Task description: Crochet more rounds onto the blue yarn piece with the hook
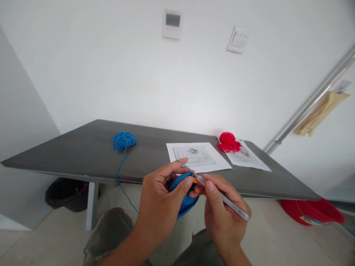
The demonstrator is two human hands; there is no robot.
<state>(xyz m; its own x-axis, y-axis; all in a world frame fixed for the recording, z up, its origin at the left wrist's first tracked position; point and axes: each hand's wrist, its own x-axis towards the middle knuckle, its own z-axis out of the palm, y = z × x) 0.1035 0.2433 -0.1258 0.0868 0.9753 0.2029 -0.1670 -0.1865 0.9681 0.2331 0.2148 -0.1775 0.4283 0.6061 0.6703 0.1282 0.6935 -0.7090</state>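
Observation:
My left hand (159,205) grips a round blue crocheted piece (185,199) between thumb and fingers, in front of the table's near edge. A small orange marker (195,180) sits on the piece's top edge. My right hand (224,214) holds a silver crochet hook (226,201) like a pen, its tip at the orange marker. A blue strand (122,173) runs from the work, over my left index finger, down past the table edge and up to a loose pile of blue yarn (123,140) on the table.
A dark grey table (83,151) stands against a white wall. A printed sheet (197,156) lies on it, with a red crocheted toy (229,142) on a second sheet (246,157). Below are a black bin (65,192) and a red basin (313,212).

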